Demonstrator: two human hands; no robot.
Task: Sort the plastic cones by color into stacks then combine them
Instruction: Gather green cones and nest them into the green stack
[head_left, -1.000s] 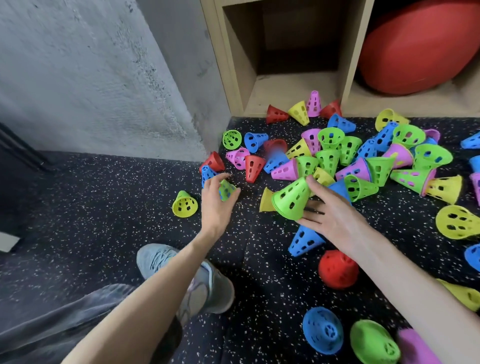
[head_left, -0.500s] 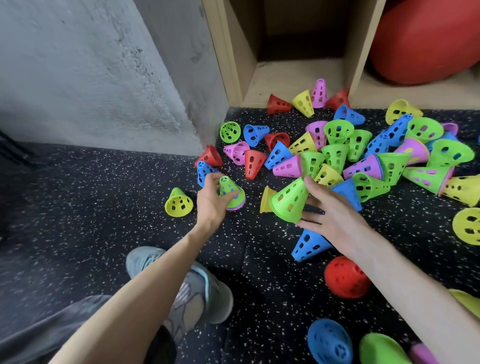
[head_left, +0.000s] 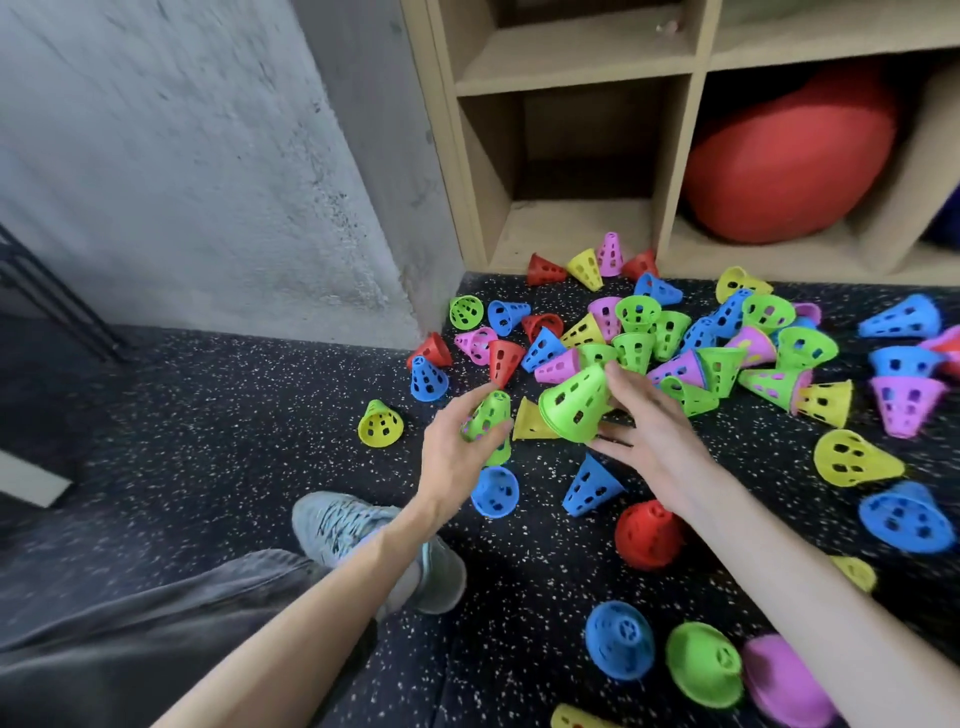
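Left hand (head_left: 457, 452) has its fingers wrapped around a small green cone (head_left: 488, 415). Right hand (head_left: 649, 431) grips a bigger green cone stack (head_left: 574, 405), right beside it above the speckled floor (head_left: 234, 415).

Each hand (head_left: 452, 447) (head_left: 654, 431) grips green cone (head_left: 488, 418) (head_left: 574, 405).

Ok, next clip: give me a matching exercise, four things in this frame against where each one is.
Things:
1. red ball
2. small green cone
3. green cone stack
4. grey shoe

Places:
A. held in the right hand
B. in a shelf compartment
C. on the floor under the left forearm
D. gripped in the left hand

Pairs: 1-B, 2-D, 3-A, 4-C
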